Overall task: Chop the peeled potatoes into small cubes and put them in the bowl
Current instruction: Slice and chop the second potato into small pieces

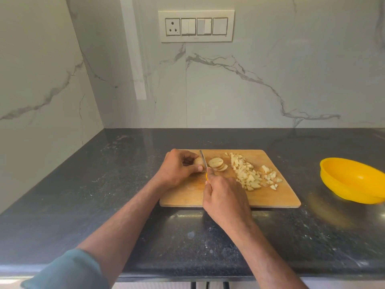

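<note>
Fingers [195, 168] of my left hand [177, 168] curl round the potato [199, 161], pinching its uncut end against the board [187, 195]. Right hand [226, 197]: fingers wrapped tight round the knife [204, 160] handle, only a sliver of yellow showing at the top of the fist. Blade stands on edge, just right of the potato end, tip pointing away from me. Slices [216, 164], overlapping, lie just right of the blade. Cubes [252, 176] heaped further right on the board, a few strays near its right edge. Bowl [352, 182], yellow, sits on the dark table [83, 195], well apart from the board, to its right; its inside shows no cubes. Socket panel [196, 26] on the marble wall behind.
</note>
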Demonstrator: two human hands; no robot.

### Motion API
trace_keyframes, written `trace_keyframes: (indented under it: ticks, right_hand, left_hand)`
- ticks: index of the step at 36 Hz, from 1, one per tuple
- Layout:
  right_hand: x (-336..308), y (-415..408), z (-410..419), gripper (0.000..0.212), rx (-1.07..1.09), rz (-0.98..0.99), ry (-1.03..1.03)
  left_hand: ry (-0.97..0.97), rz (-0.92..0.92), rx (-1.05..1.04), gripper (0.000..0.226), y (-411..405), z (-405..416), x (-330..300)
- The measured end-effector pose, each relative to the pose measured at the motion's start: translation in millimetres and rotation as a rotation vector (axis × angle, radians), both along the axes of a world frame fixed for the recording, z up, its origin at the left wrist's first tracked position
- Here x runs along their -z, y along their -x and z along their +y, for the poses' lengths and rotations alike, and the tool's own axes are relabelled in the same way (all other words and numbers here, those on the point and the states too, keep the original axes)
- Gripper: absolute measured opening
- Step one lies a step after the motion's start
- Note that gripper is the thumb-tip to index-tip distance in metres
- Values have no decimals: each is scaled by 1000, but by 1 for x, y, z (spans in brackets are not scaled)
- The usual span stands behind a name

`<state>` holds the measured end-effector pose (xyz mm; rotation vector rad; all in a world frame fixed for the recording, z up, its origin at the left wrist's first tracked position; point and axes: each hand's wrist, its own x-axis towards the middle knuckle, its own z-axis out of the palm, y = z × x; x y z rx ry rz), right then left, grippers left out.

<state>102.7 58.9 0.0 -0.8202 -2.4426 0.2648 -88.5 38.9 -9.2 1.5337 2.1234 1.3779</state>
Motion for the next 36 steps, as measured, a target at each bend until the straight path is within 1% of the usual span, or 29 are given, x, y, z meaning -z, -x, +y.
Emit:
trace_keyframes:
  ticks: [2, 5, 7, 12, 14, 17, 20, 27, 33, 36]
  right_hand:
    - [1, 2, 1, 40, 5, -5, 1]
    - [0, 4, 4, 37, 2, 1, 9]
    - [-2, 6, 6, 36, -1, -1, 13]
    - [-4, 11, 11, 26, 12, -16, 39]
    - [-6, 15, 14, 25, 22, -11, 69]
    - [-9, 15, 17, 27, 14, -8, 97]
    - [-8, 12, 14, 28, 19, -23, 63]
    - [-2, 6, 11, 19, 34, -86, 23]
    - [-1, 3, 8, 20, 33, -90, -19]
    - [0, 3, 9, 23, 37, -87, -12]
  left_hand:
    - [0, -7, 2, 32, 0, 0, -1]
    - [-1, -2, 12, 20, -2, -1, -2]
    - [-6, 2, 12, 18, -2, -2, -2]
    - [-21, 47, 21, 33, -6, -2, -3]
    - [-23, 55, 15, 35, -5, -1, -2]
    - [-21, 50, 1, 34, -3, -1, 0]
    - [-19, 59, -13, 33, -4, 0, -1]
    - [3, 63, -45, 29, -6, 0, -1]
    - [12, 37, -56, 26, -7, 0, -2]
    - [5, -5, -70, 24, -8, 0, -3]
